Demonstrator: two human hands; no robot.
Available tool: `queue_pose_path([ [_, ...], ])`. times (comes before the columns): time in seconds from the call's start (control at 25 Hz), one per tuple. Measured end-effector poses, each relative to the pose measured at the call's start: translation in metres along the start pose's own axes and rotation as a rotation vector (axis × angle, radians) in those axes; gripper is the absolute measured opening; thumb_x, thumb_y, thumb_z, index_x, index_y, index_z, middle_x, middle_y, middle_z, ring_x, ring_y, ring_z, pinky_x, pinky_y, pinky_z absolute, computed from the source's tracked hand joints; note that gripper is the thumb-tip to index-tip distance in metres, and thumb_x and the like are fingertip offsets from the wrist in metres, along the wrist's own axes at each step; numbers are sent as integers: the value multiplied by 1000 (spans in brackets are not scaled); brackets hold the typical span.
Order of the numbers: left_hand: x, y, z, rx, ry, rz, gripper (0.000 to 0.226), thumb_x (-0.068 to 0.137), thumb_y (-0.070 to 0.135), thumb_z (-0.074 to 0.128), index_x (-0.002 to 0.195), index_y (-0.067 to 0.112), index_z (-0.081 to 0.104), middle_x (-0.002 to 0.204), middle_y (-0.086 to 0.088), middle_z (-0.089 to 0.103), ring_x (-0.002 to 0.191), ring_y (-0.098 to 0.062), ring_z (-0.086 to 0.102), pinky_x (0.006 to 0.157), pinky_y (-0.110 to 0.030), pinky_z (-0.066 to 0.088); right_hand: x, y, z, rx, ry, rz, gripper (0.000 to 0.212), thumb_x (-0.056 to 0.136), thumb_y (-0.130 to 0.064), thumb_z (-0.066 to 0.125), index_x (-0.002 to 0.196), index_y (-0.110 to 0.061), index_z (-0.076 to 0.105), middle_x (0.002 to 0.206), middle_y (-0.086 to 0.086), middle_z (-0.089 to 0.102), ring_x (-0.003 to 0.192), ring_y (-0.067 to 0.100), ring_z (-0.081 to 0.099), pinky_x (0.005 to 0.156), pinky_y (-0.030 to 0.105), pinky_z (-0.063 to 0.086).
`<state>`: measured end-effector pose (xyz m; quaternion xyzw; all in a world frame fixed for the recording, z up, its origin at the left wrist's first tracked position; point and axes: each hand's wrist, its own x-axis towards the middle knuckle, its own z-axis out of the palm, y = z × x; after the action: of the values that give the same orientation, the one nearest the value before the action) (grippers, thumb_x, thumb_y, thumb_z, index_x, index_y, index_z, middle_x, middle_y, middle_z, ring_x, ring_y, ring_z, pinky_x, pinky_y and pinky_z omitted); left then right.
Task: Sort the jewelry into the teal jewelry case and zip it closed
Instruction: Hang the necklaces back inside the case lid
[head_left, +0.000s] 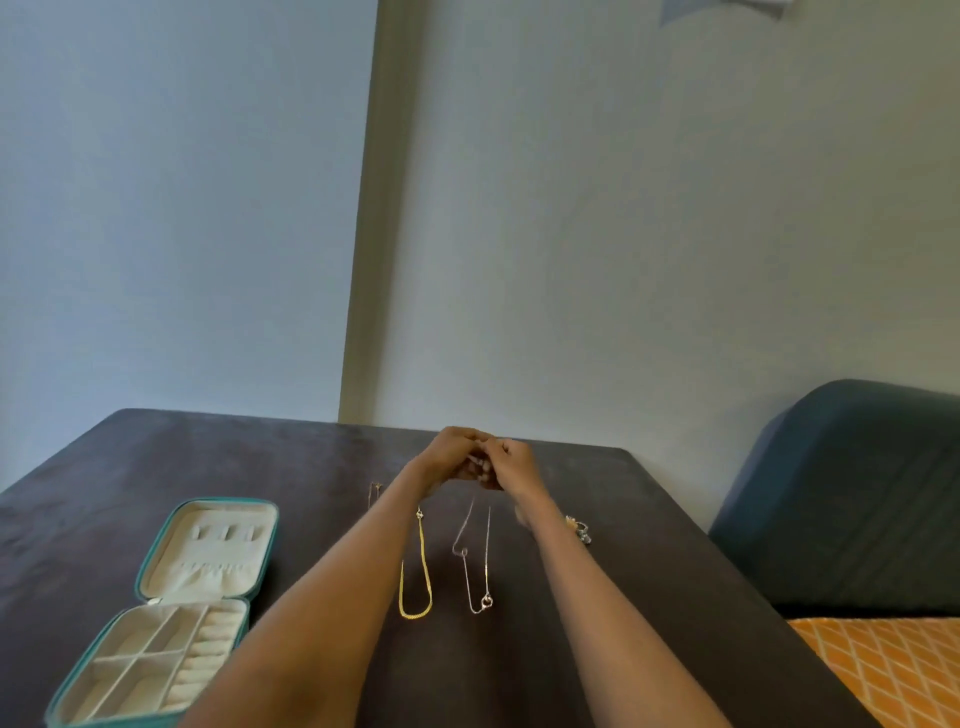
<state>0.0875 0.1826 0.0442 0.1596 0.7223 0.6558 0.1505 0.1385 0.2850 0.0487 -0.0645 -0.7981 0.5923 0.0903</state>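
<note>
The teal jewelry case (156, 587) lies open at the table's left, its cream lid flat behind the divided tray. A gold chain (415, 582) lies on the dark table (156, 457) between my forearms. Right of it hangs a thin silver necklace (480, 556), its two ends running up into my hands and its pendant loop touching the table. My left hand (449, 457) and my right hand (511, 462) meet over the far middle of the table, fingers curled together, pinching the silver necklace's ends. What the fingertips do at the clasp is hidden.
Another thin chain (375, 491) shows partly behind my left forearm. A small cluster of rings or earrings (579, 529) lies right of my right forearm. A dark blue sofa (852, 499) and an orange patterned cloth (893, 670) sit beyond the table's right edge. Walls stand close behind.
</note>
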Motion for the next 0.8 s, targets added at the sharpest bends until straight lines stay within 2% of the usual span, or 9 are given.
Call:
queue_pose_path([
  [0.04, -11, 10, -1, -86, -41, -11, 25, 98, 12, 38, 100, 2, 61, 78, -13, 60, 64, -19, 60, 75, -33, 52, -7, -12, -5, 14, -14, -4, 30, 96, -21, 48, 67, -13, 51, 58, 2, 47, 48, 10, 43, 47, 21, 40],
  [0.12, -35, 31, -3, -191, -130, -60, 38, 101, 33, 32, 102, 4, 56, 79, -12, 58, 65, -22, 59, 74, -35, 51, -27, -40, -19, -26, -14, -29, 27, 94, -22, 49, 68, -15, 48, 55, -1, 39, 43, 9, 32, 41, 21, 28],
  [0.2, -55, 50, -3, -203, -207, -90, 47, 100, 45, 28, 103, 6, 55, 69, -9, 52, 60, -21, 54, 71, -34, 50, -41, -61, -30, -83, 24, -83, 27, 92, -20, 49, 65, -17, 44, 55, -3, 35, 46, 10, 26, 42, 23, 21],
  [0.32, -79, 75, -2, -158, -246, -84, 50, 97, 53, 29, 86, 10, 54, 59, -2, 38, 53, -14, 36, 61, -27, 41, -56, -80, -40, -102, 116, -161, 29, 91, -18, 47, 64, -17, 37, 58, -1, 30, 51, 11, 22, 48, 26, 19],
  [0.48, -106, 95, -6, -216, -231, -26, 42, 96, 46, 41, 69, 15, 45, 51, 4, 30, 46, -9, 26, 47, -19, 27, -78, -89, -44, -92, 203, -164, 31, 92, -18, 43, 63, -18, 33, 58, -1, 29, 51, 11, 22, 49, 28, 18],
  [0.6, -121, 97, -7, -371, -193, 30, 31, 96, 36, 46, 74, 14, 48, 48, 5, 32, 41, -7, 27, 40, -16, 26, -94, -81, -40, -97, 205, -123, 31, 93, -17, 41, 63, -18, 33, 58, 0, 29, 51, 11, 22, 49, 28, 18],
  [0.72, -133, 89, -8, -496, -129, 75, 26, 97, 33, 46, 83, 13, 54, 47, 5, 37, 39, -6, 28, 37, -15, 26, -113, -70, -36, -41, 129, -90, 27, 94, -18, 44, 68, -18, 39, 60, -2, 30, 49, 9, 22, 42, 21, 19],
  [0.8, -141, 82, -12, -522, -107, 83, 28, 98, 34, 44, 82, 13, 54, 47, 5, 39, 37, -5, 28, 36, -15, 24, -124, -64, -35, -27, 37, -88, 19, 95, -23, 49, 77, -15, 49, 58, -4, 32, 48, 8, 22, 39, 18, 20],
])
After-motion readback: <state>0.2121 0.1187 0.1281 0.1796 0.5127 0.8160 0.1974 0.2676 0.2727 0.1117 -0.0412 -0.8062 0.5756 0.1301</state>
